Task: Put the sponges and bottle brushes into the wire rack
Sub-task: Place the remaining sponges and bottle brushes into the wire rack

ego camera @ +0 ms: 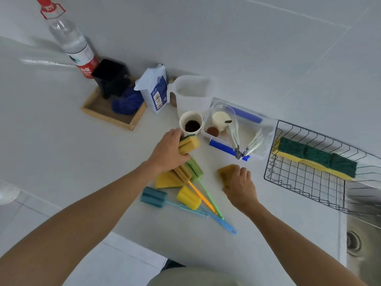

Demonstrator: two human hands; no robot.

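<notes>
A: Left hand (168, 152), what's seen?

B: Fingers curled round a yellow sponge (189, 144) w/ a green scouring edge. It's gripped and held just in front of the paper cup (191, 122), above the white counter (61, 131).

A: Right hand (239, 185)?

B: Laid palm-down over an ochre sponge (224, 172) on the counter, fingers bent onto its top. Whether it's actually clamped or only pressed can't be told; most of the sponge is hidden by the hand.

A: Rest of the task items?

B: A heap is seen btwn the two forearms: a yellow wedge sponge (166, 180) flat on the counter, and four bottle brushes w/ handles crossed. Teal brush (153, 197) at the left, yellow-headed brush (188, 197) beside it, a tan-headed one (182, 172) and a green-headed one (194, 169) further back, under the left wrist.

A: Wire rack (309, 182)?

B: Black, set at the right, over the edge of the steel sink (360, 244). A row of green-topped yellow sponges (317, 156) is already laid inside, along its far side.

A: Other stuff?

B: Clear tub w/ blue handles (237, 132) next to the cup, white jug (193, 93) behind, flour-type bag (155, 89), wooden tray (111, 112), water bottle (72, 40) far left.
</notes>
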